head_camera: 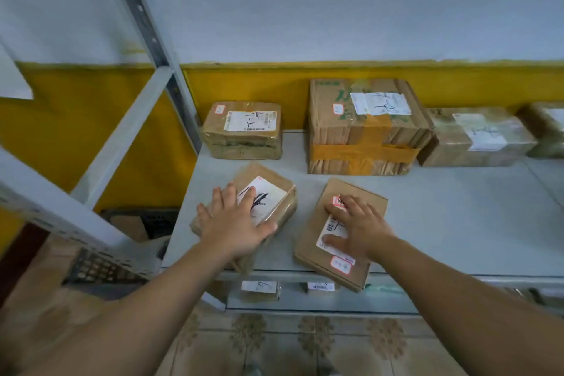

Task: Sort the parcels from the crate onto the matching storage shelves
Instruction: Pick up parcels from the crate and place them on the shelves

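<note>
Head view, placement step: spread left hand (241, 223) presses taped brown cardboard parcel (274, 189), spread right hand (363, 229) flat brown carton (309, 238), at grey shelf's (457, 223) front edge; next, probably push both inward.

We see white shipping labels (250, 120) with black handwritten scrawls and barcodes (330, 225) on the brown parcels (363, 143), plus small red-edged stickers (341, 265); we can read none.
</note>
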Demonstrator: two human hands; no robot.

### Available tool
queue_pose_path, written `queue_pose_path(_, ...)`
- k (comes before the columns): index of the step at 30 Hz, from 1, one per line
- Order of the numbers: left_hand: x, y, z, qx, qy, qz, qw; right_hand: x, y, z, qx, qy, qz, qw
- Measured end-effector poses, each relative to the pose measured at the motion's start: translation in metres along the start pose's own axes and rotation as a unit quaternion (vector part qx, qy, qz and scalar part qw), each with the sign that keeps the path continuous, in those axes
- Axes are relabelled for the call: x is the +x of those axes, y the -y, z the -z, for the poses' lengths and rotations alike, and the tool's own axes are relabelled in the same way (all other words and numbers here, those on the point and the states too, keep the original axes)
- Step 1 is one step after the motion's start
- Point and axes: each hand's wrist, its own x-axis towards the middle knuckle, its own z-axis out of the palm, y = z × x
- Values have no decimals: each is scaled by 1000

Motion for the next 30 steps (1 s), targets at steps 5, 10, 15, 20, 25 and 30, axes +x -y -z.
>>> queue_pose_path(5, 8, 23, 18, 40, 22, -69, 997, 2, -7, -4, 38, -48, -98, 993)
queue_pose_path(10, 17, 36, 39, 84, 84, -151, 981, -3, -18, 6, -3, -52, -127, 990)
queue_pose_path(15, 21, 13, 19, 33, 40, -54, 997, -11, -30, -14, 15, -23, -93, 995)
queue_pose_path(20, 21, 26, 10, 79, 36, -95, 992, -19, -13, -20, 67, -59, -207, 974)
queue_pose_path(25, 15, 33, 12, 92, 36, -142, 985, -22, -20, -17, 29, -60, -138, 988)
queue_pose_path(30, 18, 29, 4, 91, -9, -121, 988, -18, -6, -26, 52, -47, -166, 984)
